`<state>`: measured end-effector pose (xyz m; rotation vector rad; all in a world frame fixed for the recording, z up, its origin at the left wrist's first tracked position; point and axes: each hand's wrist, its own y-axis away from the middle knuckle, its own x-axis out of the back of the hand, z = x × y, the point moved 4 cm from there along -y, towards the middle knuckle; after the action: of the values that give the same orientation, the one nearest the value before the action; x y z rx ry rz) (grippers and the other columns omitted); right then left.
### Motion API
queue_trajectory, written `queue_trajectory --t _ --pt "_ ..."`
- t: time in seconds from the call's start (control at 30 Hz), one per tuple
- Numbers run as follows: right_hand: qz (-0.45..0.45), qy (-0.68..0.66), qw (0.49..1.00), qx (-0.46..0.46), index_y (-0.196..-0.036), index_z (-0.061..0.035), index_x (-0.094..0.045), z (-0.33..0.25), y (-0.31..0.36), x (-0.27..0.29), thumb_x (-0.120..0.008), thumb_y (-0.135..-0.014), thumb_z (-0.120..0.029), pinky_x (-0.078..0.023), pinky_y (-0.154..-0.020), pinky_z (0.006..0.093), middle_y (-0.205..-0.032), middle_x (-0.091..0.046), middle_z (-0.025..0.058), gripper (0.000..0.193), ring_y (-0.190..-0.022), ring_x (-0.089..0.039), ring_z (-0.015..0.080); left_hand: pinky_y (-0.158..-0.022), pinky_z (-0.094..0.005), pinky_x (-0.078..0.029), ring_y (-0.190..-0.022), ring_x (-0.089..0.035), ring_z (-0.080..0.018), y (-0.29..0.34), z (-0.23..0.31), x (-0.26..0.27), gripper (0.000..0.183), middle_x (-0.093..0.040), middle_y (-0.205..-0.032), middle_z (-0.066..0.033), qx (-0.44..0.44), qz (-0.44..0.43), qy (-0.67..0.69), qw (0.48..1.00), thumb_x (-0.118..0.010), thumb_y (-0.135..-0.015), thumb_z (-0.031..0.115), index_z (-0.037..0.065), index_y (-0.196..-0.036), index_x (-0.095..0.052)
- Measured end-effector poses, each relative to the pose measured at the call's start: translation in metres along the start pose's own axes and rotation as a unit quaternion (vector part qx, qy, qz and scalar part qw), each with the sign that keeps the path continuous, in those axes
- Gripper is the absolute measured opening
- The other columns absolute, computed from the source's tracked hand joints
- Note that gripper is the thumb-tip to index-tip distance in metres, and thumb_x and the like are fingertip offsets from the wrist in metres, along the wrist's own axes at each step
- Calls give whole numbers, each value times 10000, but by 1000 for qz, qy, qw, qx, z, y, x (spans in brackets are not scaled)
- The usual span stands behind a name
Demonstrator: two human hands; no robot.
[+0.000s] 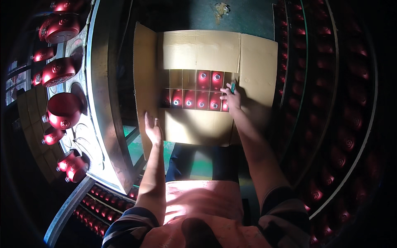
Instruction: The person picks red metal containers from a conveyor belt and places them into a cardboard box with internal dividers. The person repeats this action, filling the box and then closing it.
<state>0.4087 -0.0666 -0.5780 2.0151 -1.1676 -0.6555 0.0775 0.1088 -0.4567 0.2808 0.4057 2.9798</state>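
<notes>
An opened cardboard box (194,126) lies in front of me with its flaps folded out. Dividers split it into two rows of compartments. Several red bottles (202,98) with pale necks stand in the near row; two more red bottles (210,78) fill compartments of the far row, whose left compartments show bare cardboard. My left hand (153,130) is beside the left flap (142,82), thumb and fingers apart, holding nothing. My right hand (233,99) is over the box's right end, fingers curled round a small green object (233,87) whose kind I cannot make out.
To my left, a metal-edged conveyor (92,103) carries red bottles (65,108). Dark rows of similar bottles (347,142) stretch along the right side, and more rows (99,206) lie low at the left. A crumpled scrap (221,10) is on the floor beyond the box.
</notes>
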Motion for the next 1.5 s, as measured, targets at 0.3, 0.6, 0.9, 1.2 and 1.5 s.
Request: queue_trajectory --t 0.3,0.6,0.9,1.2,1.5 --pt "64 -167 979 93 -978 -84 -534 -107 -25 -26 -584 -896 -72 -326 -433 191 -891 -621 22 96 -689 -617 103 -1067 -309 -377 -1243 -512 -200 -146 -82 10 394 -562 -1313 -118 42 -187 93 977 -455 -943 -17 20 -1331 -512" --pt "40 327 917 224 -1394 -174 -480 -280 -173 -73 -490 -975 -224 -453 -664 223 -1220 -595 56 423 -828 -553 86 -1023 -337 -422 -1237 -502 -226 -73 -4 -156 445 -611 -1221 -92 -111 -279 -295 907 -645 -852 28 159 -1274 -593" --pt "-11 576 759 302 -1044 -222 -683 -71 -24 -59 -755 -736 -357 -536 -728 403 -922 -665 59 343 -816 -668 285 -1117 -459 -211 -1259 -461 -169 -83 -46 -247 406 -625 -1265 43 -279 -344 -451 775 -678 -797 118 255 -1178 -648" --pt "-3 664 707 241 -1178 -263 -606 -77 -4 -30 -720 -796 -301 -512 -773 456 -1087 -631 107 400 -929 -626 361 -1116 -446 -255 -1236 -499 -168 -62 -20 -247 309 -688 -1134 76 -347 -275 -361 821 -735 -697 186 211 -1005 -737" --pt "41 535 766 355 -900 -100 -652 -80 -22 -23 -694 -773 -106 -500 -632 413 -717 -655 155 134 -671 -645 325 -1010 -395 -466 -1245 -524 -313 49 166 -120 332 -671 -1146 -125 -255 -208 -69 942 -726 -740 -2 43 -1068 -698"
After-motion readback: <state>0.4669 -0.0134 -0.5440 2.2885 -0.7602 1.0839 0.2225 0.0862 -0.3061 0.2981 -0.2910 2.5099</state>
